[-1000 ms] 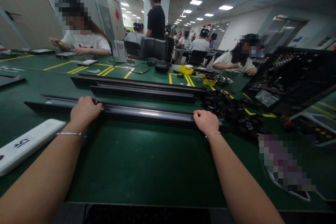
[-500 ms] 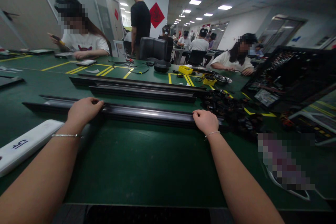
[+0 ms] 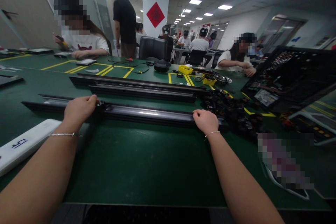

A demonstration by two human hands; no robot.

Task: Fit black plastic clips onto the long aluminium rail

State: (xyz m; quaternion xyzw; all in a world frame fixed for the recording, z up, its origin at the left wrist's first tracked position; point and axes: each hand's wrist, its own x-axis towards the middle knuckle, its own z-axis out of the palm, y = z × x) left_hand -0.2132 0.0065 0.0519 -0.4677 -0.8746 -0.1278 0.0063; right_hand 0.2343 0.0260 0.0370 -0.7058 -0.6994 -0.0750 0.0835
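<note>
Looking across the wide green work table (image 3: 147,161), I am seeing the long black metal rail with a shiny grooved top (image 3: 147,113) lying flat and crosswise on it, just in front of two more long black rails (image 3: 141,89) that are lying parallel and a little apart behind it. I am judging the work as somewhere in its middle: the near rail is already laid out and held at two places, while the dark heap of small black parts (image 3: 231,112) at its right end is lying loose and unsorted, so whatever fitting goes on the rail looks largely undone. My left hand (image 3: 78,109) is curling over the rail left of its middle, fingers bent down onto a small dark piece sitting in the groove, and my right hand (image 3: 206,120) is closing loosely over the rail near its right end, knuckles up. I cannot tell what that small piece is, since the fingers are covering most of it. The white flat panel with a dark mark (image 3: 23,145) is running out of view at the left edge, and a blurred patch at the right is hiding whatever is lying there.
</note>
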